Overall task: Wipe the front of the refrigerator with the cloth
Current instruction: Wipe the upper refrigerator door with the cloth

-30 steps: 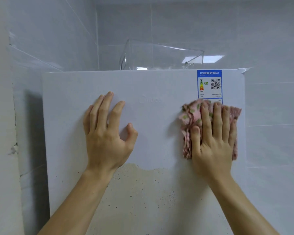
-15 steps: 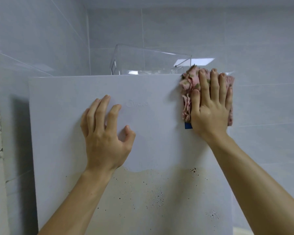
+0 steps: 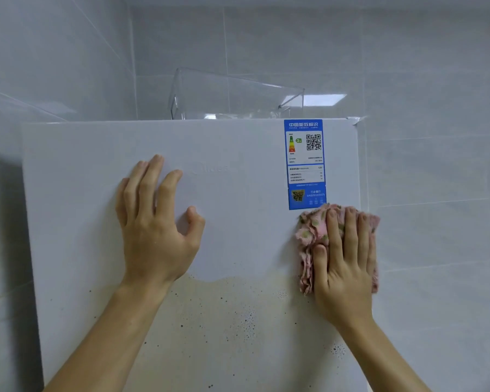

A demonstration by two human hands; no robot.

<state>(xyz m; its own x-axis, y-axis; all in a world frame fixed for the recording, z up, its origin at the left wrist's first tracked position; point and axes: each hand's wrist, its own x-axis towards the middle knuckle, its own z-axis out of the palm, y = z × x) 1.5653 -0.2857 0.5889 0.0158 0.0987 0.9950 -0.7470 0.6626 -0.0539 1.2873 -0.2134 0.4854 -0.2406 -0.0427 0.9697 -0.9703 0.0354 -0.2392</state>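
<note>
Clear plastic box (image 3: 232,94) sits on top of the refrigerator (image 3: 238,154), blue label (image 3: 305,164) upper right, brownish speckled stain (image 3: 238,321) lower down, maybe mold. Left hand (image 3: 156,222) flat and spread; right hand (image 3: 343,264) presses the cloth (image 3: 309,236) flat under the label.

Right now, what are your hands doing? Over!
Left hand flat on fridge door. Right hand pressing pink cloth below blue label. Brown stain lower down.

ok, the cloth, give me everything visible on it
The cloth is pink with small greenish flecks, soft fabric, bunched with frilly edges. It lies against the refrigerator front near its right edge, just under the blue label. The right hand presses it with straight fingers, covering most of it.
</note>
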